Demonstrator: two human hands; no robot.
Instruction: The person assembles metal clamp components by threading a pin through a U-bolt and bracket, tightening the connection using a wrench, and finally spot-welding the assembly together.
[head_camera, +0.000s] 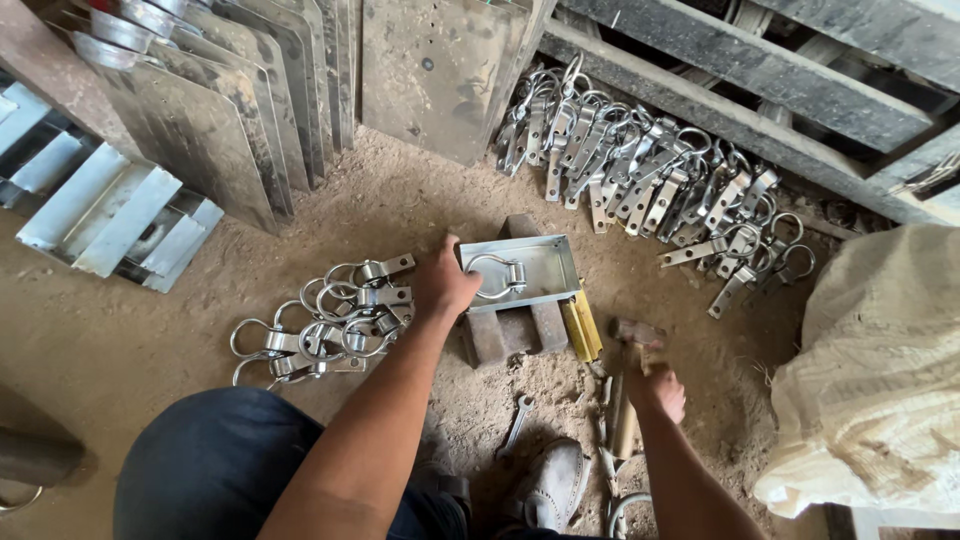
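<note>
My left hand grips the left edge of a shallow grey metal tray that rests on a rusty iron block. A ring-and-strap clasp lies inside the tray beside my fingers. My right hand is closed around the wooden handle of a hammer, whose head hangs just right of the block, above the dirt floor. A yellow folding rule leans against the block's right side.
A small pile of ring clasps lies left of the block and a large heap of clasps at the back right. Metal plates lean at the back left. A wrench lies near my shoe. A sack stands at right.
</note>
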